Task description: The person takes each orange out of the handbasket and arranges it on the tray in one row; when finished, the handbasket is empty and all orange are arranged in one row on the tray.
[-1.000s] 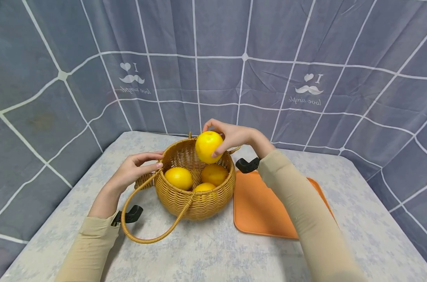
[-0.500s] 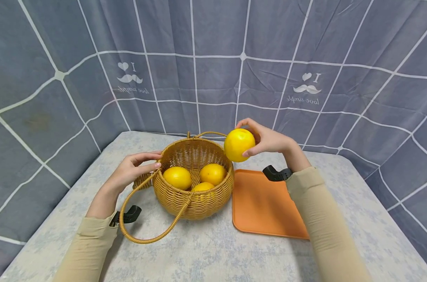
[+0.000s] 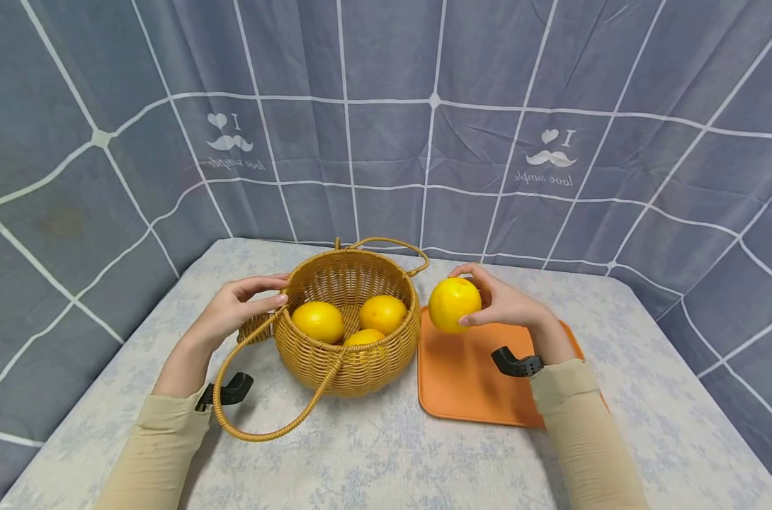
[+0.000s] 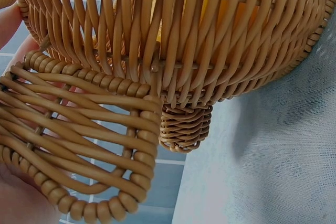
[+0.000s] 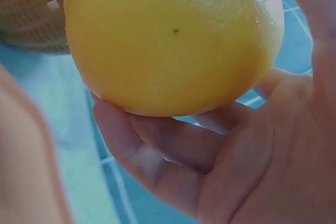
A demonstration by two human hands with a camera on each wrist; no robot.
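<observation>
My right hand [image 3: 501, 301] holds a yellow orange [image 3: 454, 305] between thumb and fingers, over the left part of an orange tray [image 3: 450, 397]. In the right wrist view the orange [image 5: 173, 40] fills the top of the frame, with fingers curled beneath it. A round wicker basket [image 3: 348, 372] stands left of the tray. Inside it lie three more fruits of the same kind, one [image 3: 319, 322] at the left, one [image 3: 382, 314] at the right, one [image 3: 364, 338] near the front. My left hand [image 3: 236, 312] grips the basket's left rim with thumb and fingertips.
One wicker handle [image 3: 277, 433] hangs down at the basket's front left; the other handle [image 3: 392, 242] leans out behind. A woven flap [image 4: 79, 135] juts from the basket in the left wrist view. A grey checked curtain [image 3: 386, 142] closes off the table's [image 3: 360, 460] back.
My right hand has carried the orange from above the basket to the right, then lowered it over the tray. My left hand stays at the basket's rim.
</observation>
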